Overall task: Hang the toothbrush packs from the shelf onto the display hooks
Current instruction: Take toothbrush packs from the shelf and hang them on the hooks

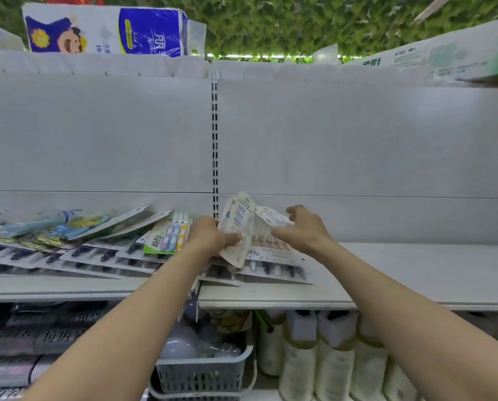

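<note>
White shop shelving fills the view, with bare back panels and a slotted upright (215, 140) rising just behind the hands. Below the forearms, on the lower tier, a grey basket (201, 371) holds pale round bulbs (178, 345) in clear wrapping. Right of it, under the right forearm, stands a row of cream bottles (300, 357).

On the shelf (415, 273), the left hand (210, 235) grips a pale pack (236, 227) of toothbrushes, with its thumb pressed on the face and its fingers curled behind. The pack is tilted up off the pile. The right hand (305, 227) is curled round the end of a smaller white pack (271, 217), fingers over the top and thumb beneath. The two packs touch between the hands. Flat packs (276, 261) with dark brushes lie directly under both hands.

Left of the left hand, more toothbrush packs (68, 241) lie overlapped in a loose heap. A green pack (167, 235) with three coloured brushes lies nearest the left wrist, its lettering upside down and unclear.

Below the left forearm are dark wrapped rolls (39, 342) with Chinese characters too blurred to read. High above the left hand, a toilet paper pack (106, 30) shows a cartoon face and the number 18. High above the right hand sits a white and green box (444, 56). Green leaves (300, 21) cover the background.
</note>
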